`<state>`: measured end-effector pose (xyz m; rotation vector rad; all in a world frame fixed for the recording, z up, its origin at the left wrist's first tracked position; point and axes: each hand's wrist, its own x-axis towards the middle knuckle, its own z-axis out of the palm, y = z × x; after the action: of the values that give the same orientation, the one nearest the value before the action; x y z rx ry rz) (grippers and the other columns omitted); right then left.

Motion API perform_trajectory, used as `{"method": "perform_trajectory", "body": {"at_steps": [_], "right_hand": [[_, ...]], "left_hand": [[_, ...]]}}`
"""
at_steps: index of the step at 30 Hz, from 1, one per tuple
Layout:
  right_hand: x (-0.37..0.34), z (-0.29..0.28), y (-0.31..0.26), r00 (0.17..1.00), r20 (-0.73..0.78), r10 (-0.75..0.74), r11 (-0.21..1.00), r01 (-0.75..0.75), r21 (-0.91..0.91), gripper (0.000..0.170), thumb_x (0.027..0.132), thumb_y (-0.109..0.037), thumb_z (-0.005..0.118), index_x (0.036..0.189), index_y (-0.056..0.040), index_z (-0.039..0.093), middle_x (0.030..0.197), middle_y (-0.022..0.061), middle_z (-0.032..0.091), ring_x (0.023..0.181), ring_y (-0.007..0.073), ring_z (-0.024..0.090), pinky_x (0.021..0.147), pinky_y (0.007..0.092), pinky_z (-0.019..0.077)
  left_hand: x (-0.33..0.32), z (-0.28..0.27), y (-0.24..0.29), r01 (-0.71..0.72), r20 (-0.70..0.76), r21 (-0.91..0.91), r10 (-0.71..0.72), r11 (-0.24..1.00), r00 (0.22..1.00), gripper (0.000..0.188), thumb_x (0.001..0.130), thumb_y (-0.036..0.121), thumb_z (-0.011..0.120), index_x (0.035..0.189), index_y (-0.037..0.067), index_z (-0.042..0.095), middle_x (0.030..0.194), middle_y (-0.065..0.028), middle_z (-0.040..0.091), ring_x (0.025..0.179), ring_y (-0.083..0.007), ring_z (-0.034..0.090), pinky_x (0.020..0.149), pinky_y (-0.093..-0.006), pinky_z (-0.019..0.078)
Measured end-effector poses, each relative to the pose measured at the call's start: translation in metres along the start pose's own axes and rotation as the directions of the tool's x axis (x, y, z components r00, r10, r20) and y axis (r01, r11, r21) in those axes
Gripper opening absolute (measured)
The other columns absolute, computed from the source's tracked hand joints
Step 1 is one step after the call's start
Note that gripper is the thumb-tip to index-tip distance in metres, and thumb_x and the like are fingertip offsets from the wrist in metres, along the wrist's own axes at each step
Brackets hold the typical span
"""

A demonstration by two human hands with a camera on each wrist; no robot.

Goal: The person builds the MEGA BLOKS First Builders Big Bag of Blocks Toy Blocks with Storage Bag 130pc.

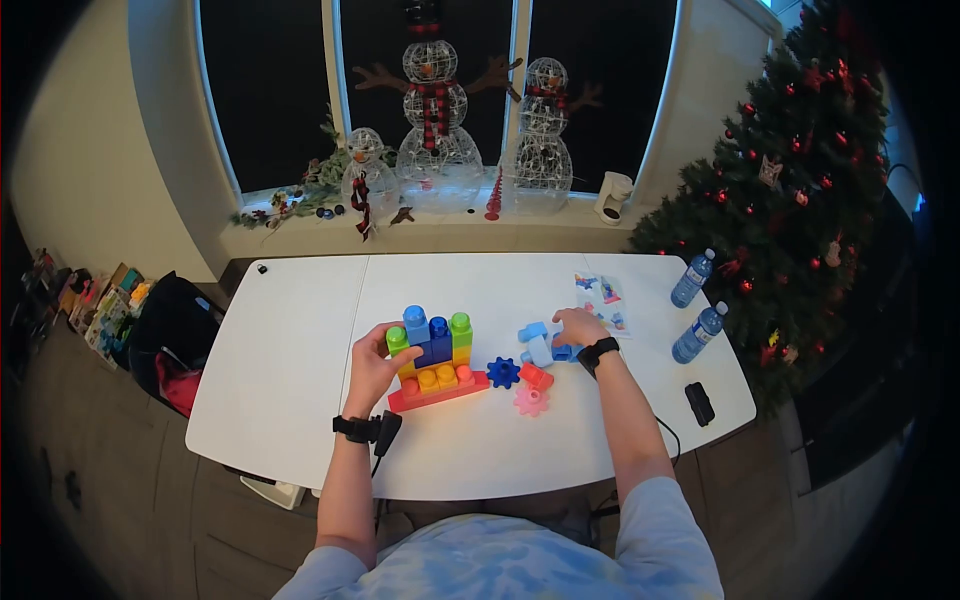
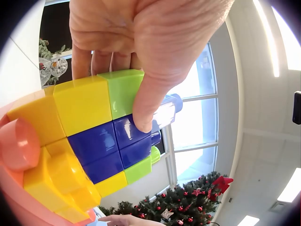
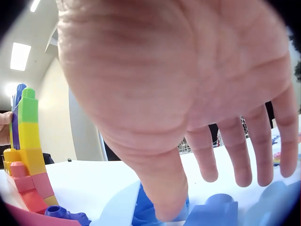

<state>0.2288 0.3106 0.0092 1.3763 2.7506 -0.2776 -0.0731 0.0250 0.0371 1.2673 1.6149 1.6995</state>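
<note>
Across the middle of the head view spreads a white tabletop (image 1: pixel 290 350), with a Christmas tree (image 1: pixel 770 200) hung with red baubles at upper right. At upper centre, wire-frame snowmen (image 1: pixel 438 155) stand on the windowsill. Left of centre, a toy-block wall (image 1: pixel 437 350) stands upright on the tabletop, its red base below yellow, navy, lime green and lighter blue blocks. At its left end the left hand (image 1: pixel 374 365) holds it, the grip closed with the thumb in front and the fingers behind. Right of centre, the right hand (image 1: pixel 580 328) is over loose blue blocks (image 1: pixel 538 348), its grip slack and fingers extended; whether the thumb touches a block, I cannot tell. Just beyond it lies a printed sheet (image 1: pixel 605 300). Two water bottles (image 1: pixel 699 334) stand farther right. Between the wall and the right hand are a pink gear (image 1: pixel 532 401), a navy gear (image 1: pixel 503 373) and a red block (image 1: pixel 536 377).
</note>
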Motion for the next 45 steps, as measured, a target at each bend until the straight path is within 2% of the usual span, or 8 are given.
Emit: {"method": "perform_trajectory", "body": {"at_steps": [7, 12, 15, 17, 21, 23, 26, 45], "right_hand": [[-0.001, 0.024, -0.009, 0.989, -0.02, 0.143, 0.983, -0.145, -0.114, 0.046, 0.078, -0.042, 0.081, 0.111, -0.011, 0.074, 0.116, 0.0134, 0.073, 0.111, 0.0323, 0.07, 0.093, 0.0495, 0.0533], [0.006, 0.044, -0.005, 0.994, -0.045, 0.1, 0.976, -0.107, -0.19, 0.035, 0.08, -0.033, 0.077, 0.108, -0.0112, 0.075, 0.108, 0.0131, 0.075, 0.108, 0.0331, 0.071, 0.092, 0.0517, 0.0523], [-0.001, 0.021, -0.015, 0.981, -0.189, 0.05, 0.982, -0.083, -0.172, 0.031, 0.079, -0.025, 0.075, 0.107, -0.0098, 0.073, 0.103, 0.0134, 0.076, 0.103, 0.0328, 0.072, 0.089, 0.0487, 0.0545], [-0.013, -0.019, -0.044, 0.902, -0.43, 0.028, 0.985, 0.048, 0.166, 0.03, 0.081, -0.018, 0.075, 0.109, -0.0082, 0.069, 0.102, 0.0146, 0.076, 0.099, 0.0346, 0.073, 0.084, 0.0452, 0.0569], [-0.034, -0.073, -0.11, 0.822, -0.542, -0.177, 0.647, 0.512, 0.565, 0.044, 0.083, -0.014, 0.08, 0.123, -0.0075, 0.064, 0.099, 0.0125, 0.074, 0.088, 0.027, 0.073, 0.081, 0.0374, 0.0584], [-0.043, -0.086, -0.142, 0.79, -0.532, -0.306, 0.456, 0.612, 0.646, 0.045, 0.083, -0.01, 0.08, 0.126, -0.0072, 0.064, 0.098, 0.0104, 0.073, 0.088, 0.0215, 0.071, 0.083, 0.035, 0.0583], [-0.044, -0.086, -0.173, 0.74, -0.516, -0.433, 0.335, 0.663, 0.67, 0.044, 0.083, -0.007, 0.079, 0.124, -0.0066, 0.064, 0.1, 0.0091, 0.073, 0.092, 0.0207, 0.071, 0.087, 0.035, 0.0576], [-0.037, -0.069, -0.195, 0.697, -0.478, -0.534, 0.378, 0.703, 0.602, 0.041, 0.081, -0.005, 0.079, 0.119, -0.0052, 0.063, 0.105, 0.012, 0.073, 0.101, 0.0271, 0.073, 0.093, 0.0377, 0.0565]], "left_hand": [[0.0, 0.001, 0.002, -0.017, 0.016, -0.026, 0.017, 1.0, 1.0, 0.042, 0.084, 0.004, 0.083, 0.122, -0.003, 0.065, 0.106, -0.0069, 0.074, 0.096, -0.0133, 0.069, 0.089, -0.0297, 0.0571], [0.0, 0.0, -0.001, -0.015, 0.019, -0.004, 0.015, 1.0, 1.0, 0.043, 0.085, 0.004, 0.083, 0.123, -0.003, 0.065, 0.106, -0.0066, 0.074, 0.096, -0.0128, 0.069, 0.09, -0.0293, 0.0568], [0.0, 0.0, 0.003, -0.009, 0.029, 0.008, 0.009, 1.0, 1.0, 0.044, 0.085, 0.004, 0.083, 0.124, -0.003, 0.064, 0.106, -0.0065, 0.073, 0.097, -0.0127, 0.068, 0.091, -0.029, 0.0562], [0.0, 0.001, 0.005, -0.006, 0.037, 0.017, 0.005, 1.0, 0.999, 0.045, 0.085, 0.004, 0.083, 0.125, -0.003, 0.064, 0.106, -0.0064, 0.073, 0.097, -0.0127, 0.068, 0.091, -0.0289, 0.0559], [0.003, 0.004, 0.005, -0.058, 0.021, -0.013, 0.058, 0.998, 0.998, 0.047, 0.084, 0.005, 0.084, 0.125, -0.003, 0.063, 0.107, -0.0061, 0.073, 0.098, -0.0133, 0.068, 0.091, -0.0294, 0.0558], [0.004, 0.005, 0.005, -0.051, 0.008, -0.031, 0.051, 0.998, 0.999, 0.046, 0.084, 0.005, 0.084, 0.125, -0.003, 0.063, 0.107, -0.006, 0.072, 0.097, -0.0134, 0.068, 0.091, -0.0296, 0.0559], [0.005, 0.006, 0.007, -0.019, -0.006, -0.023, 0.019, 1.0, 1.0, 0.045, 0.084, 0.005, 0.084, 0.124, -0.003, 0.064, 0.107, -0.0058, 0.073, 0.096, -0.0131, 0.068, 0.09, -0.0295, 0.0562], [0.005, 0.006, 0.007, -0.052, -0.04, -0.012, 0.052, 0.999, 0.998, 0.041, 0.08, 0.009, 0.088, 0.115, -0.001, 0.068, 0.1, -0.0052, 0.072, 0.088, -0.0112, 0.067, 0.081, -0.0269, 0.0559]]}}
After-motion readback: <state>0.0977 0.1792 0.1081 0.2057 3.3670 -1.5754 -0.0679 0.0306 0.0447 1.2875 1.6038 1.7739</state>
